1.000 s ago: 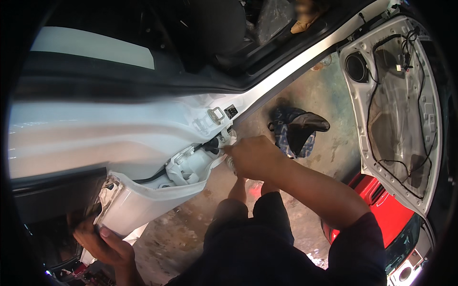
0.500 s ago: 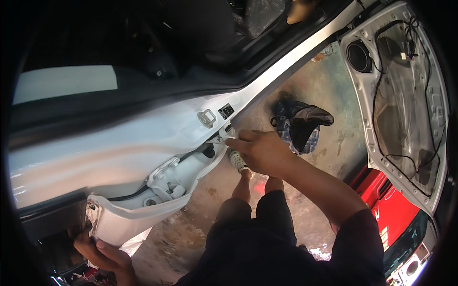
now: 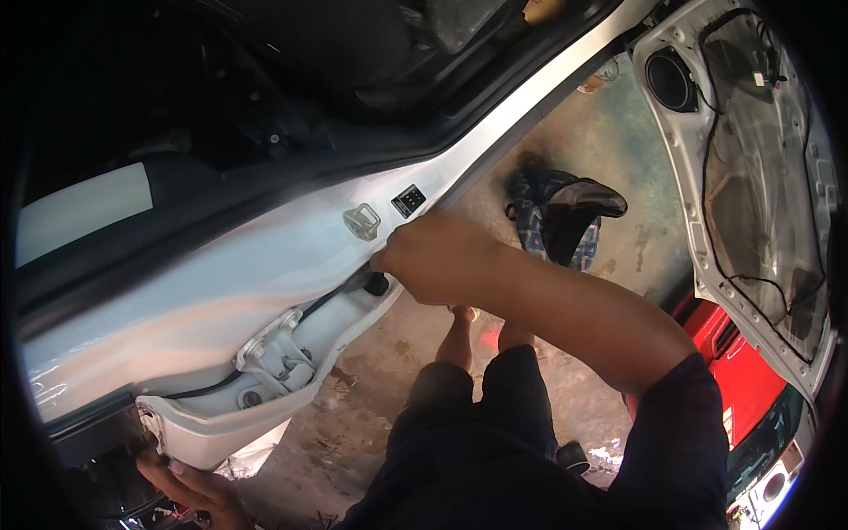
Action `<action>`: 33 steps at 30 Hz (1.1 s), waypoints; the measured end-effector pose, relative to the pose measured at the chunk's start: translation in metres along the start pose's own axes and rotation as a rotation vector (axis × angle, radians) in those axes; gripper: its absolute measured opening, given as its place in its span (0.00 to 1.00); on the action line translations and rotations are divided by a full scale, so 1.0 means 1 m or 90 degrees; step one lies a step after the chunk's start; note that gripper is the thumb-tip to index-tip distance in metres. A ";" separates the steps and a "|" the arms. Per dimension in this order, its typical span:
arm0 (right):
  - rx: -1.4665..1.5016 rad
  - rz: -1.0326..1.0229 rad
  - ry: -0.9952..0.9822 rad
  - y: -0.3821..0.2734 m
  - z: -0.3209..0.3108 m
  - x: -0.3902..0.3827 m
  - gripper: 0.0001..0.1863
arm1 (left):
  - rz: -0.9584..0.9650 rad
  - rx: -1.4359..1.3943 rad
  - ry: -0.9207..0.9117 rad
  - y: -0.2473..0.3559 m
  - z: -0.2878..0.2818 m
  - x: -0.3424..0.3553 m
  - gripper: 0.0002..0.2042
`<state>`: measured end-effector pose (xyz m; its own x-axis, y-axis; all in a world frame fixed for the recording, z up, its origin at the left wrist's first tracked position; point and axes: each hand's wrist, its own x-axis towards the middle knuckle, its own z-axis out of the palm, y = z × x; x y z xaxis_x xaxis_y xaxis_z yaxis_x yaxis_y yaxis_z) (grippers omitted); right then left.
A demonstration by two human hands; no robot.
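My right hand (image 3: 437, 256) is closed over the upper end of a recessed channel in a white car body (image 3: 159, 252), below a metal latch loop (image 3: 362, 221) and a small black plate (image 3: 408, 200); whatever its fingertips hold is hidden. Along the channel run a black cable (image 3: 318, 303) and a white metal hinge (image 3: 278, 344). At lower left, my left hand (image 3: 190, 490) grips the end of a white door panel (image 3: 212, 437).
An open door (image 3: 755, 185) with exposed speaker and wiring stands at right, above a red car (image 3: 742, 380). A patterned backpack (image 3: 565, 225) lies on the stained floor (image 3: 609, 132). The dark car interior (image 3: 291, 62) fills the top.
My right hand has moved up and left, toward the latch loop, and covers more of the channel's upper end. The car body appears steeper as the view shifts; my left hand sits lower.
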<state>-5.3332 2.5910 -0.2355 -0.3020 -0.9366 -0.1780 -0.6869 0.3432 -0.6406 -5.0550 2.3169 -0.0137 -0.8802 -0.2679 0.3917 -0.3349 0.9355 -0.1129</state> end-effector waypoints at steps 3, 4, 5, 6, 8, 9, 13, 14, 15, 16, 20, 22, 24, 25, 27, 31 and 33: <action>0.003 0.041 -0.041 -0.010 -0.004 0.000 0.20 | -0.020 0.000 -0.021 -0.006 -0.004 -0.004 0.21; 0.008 0.052 -0.063 -0.013 -0.007 -0.002 0.19 | -0.024 0.010 -0.020 -0.008 -0.004 -0.006 0.22; 0.010 0.067 -0.085 -0.015 -0.009 -0.004 0.19 | -0.026 0.017 -0.018 -0.007 -0.003 -0.005 0.23; -0.007 0.078 -0.088 -0.017 -0.006 -0.002 0.19 | -0.029 0.024 -0.016 -0.007 -0.003 -0.004 0.24; -0.040 0.102 -0.095 -0.016 0.006 0.003 0.19 | -0.021 0.022 -0.020 -0.005 -0.003 -0.002 0.24; -0.062 0.084 -0.116 -0.012 0.008 0.006 0.19 | -0.017 0.020 -0.022 -0.004 -0.003 -0.001 0.24; -0.086 0.034 -0.156 -0.004 0.008 0.008 0.21 | -0.041 0.036 -0.051 0.000 -0.005 0.000 0.23; -0.086 0.028 -0.153 -0.002 0.003 0.003 0.21 | -0.039 0.044 -0.050 -0.004 -0.006 -0.004 0.23; -0.058 0.038 -0.117 -0.002 0.006 -0.003 0.22 | -0.037 0.057 -0.052 -0.006 -0.008 -0.005 0.22; -0.031 0.047 -0.080 -0.004 0.012 -0.013 0.23 | -0.029 0.054 -0.022 -0.006 -0.006 -0.005 0.22; 0.048 0.040 -0.001 -0.017 0.018 -0.032 0.26 | -0.066 0.018 -0.046 0.003 -0.008 -0.003 0.23; 0.068 0.041 -0.010 -0.017 0.024 -0.030 0.27 | -0.092 -0.001 -0.091 0.004 -0.008 -0.003 0.23; 0.066 0.049 -0.012 -0.018 0.025 -0.026 0.27 | -0.099 -0.002 -0.084 0.003 -0.009 -0.001 0.24; 0.056 0.062 -0.011 -0.019 0.026 -0.026 0.27 | -0.071 0.007 -0.067 0.002 -0.007 0.000 0.24; 0.075 0.090 -0.017 -0.024 0.025 -0.024 0.27 | -0.022 0.031 -0.033 0.000 -0.002 0.000 0.25; 0.133 0.141 -0.030 -0.044 0.012 -0.029 0.30 | -0.014 0.021 -0.017 0.001 -0.001 0.001 0.25; 0.133 0.150 -0.034 -0.056 0.009 -0.029 0.31 | -0.017 0.007 -0.013 -0.002 -0.001 -0.002 0.25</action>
<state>-5.2801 2.5981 -0.2010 -0.3980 -0.8373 -0.3749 -0.4500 0.5343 -0.7156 -5.0526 2.3156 -0.0134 -0.8777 -0.2978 0.3755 -0.3619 0.9255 -0.1120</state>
